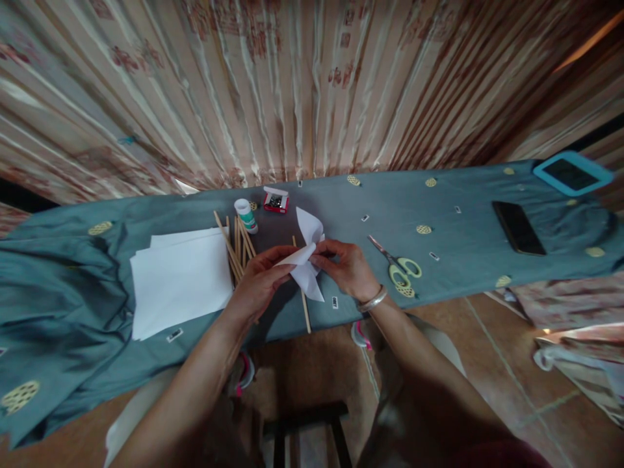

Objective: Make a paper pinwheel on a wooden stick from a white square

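Between my hands is a white paper pinwheel (307, 281), its blades curled in toward the middle. My left hand (260, 279) pinches the blade on the left side. With thumb and fingers closed near the centre, my right hand (344, 265) holds the other side; what lies under those fingertips is hidden. A thin wooden stick (305, 312) lies on the cloth beneath the pinwheel, partly covered by it. To the left are several more wooden sticks (237, 244) in a loose pile. Scissors (396, 265) with pale green handles lie to the right of my right hand.
A stack of white paper (180, 279) lies at left. Behind the sticks stand a glue bottle (246, 216) and an open red box (275, 200) of small metal pieces. A phone (518, 227) and a blue-framed tablet (572, 173) lie at far right on the green tablecloth (468, 247).
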